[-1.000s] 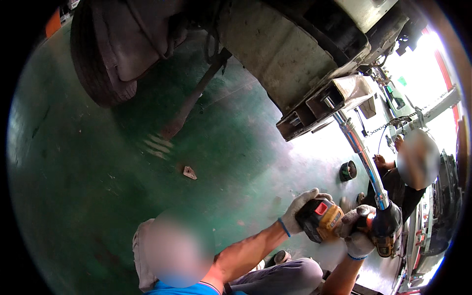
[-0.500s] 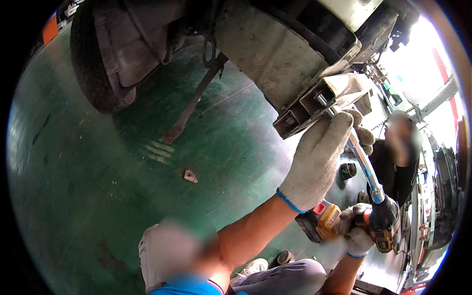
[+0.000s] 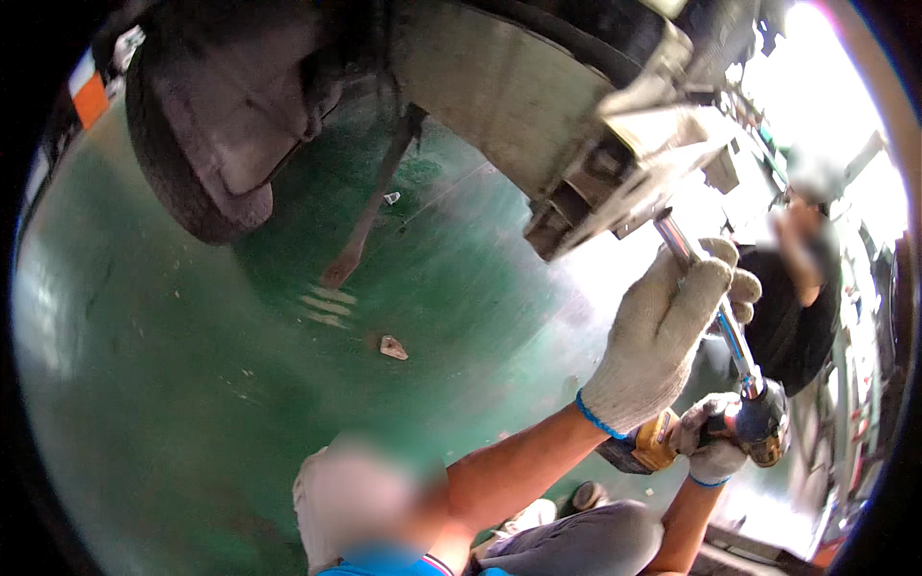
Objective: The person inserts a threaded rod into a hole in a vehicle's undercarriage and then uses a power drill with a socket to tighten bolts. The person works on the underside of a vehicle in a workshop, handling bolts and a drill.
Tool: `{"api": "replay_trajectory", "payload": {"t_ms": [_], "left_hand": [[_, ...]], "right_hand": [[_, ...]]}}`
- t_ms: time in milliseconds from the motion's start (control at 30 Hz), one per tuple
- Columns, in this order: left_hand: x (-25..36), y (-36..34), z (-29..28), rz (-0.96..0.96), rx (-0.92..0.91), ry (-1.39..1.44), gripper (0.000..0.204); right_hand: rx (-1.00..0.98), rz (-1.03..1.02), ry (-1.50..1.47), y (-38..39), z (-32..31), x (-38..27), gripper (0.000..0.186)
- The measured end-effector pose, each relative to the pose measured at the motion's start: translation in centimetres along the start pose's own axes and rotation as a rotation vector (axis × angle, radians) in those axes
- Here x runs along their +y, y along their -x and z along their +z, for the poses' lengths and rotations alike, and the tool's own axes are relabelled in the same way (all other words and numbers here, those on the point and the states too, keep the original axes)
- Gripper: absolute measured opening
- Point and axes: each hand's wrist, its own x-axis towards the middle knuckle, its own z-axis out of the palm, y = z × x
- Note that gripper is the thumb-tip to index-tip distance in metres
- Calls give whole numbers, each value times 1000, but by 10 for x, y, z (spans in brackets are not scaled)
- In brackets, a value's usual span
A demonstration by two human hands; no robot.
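We had our left hand wrapped round the shiny bar, near the hollow beam, and our right hand gripping the power driver at right, where straight alignment seemed wisest.

Glossy green floor, three pale stripes on it. Blown-out light upper right. Orange-and-white block at upper left.

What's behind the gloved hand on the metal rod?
Beyond the gloved hand, a person's dark clothing and part of the power tool show. It hides the middle of the metal rod, some of the tool and anything behind.
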Motion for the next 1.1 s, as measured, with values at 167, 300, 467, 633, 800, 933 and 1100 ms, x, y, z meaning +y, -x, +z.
{"api": "replay_trajectory", "payload": {"t_ms": [167,300,467,633,800,933,1100], "left_hand": [[-33,14,-19,-133,108,-69,34],[-33,27,-55,-310,354,-291,38],[-88,27,-84,-424,483,-404,34],[-123,35,-120,-546,669,-417,30],[-143,73,-169,-569,883,-400,21],[-152,73,-168,-556,865,-382,24],[-131,57,-117,-425,741,-353,31]], "right_hand": [[6,85,-108,21,-10,29,52],[0,274,-364,36,-4,101,62],[133,594,-619,59,-21,122,58],[293,697,-718,73,-17,140,49],[282,783,-723,101,-23,184,46],[249,753,-667,102,-39,191,49],[160,542,-524,79,-40,156,61]]}}
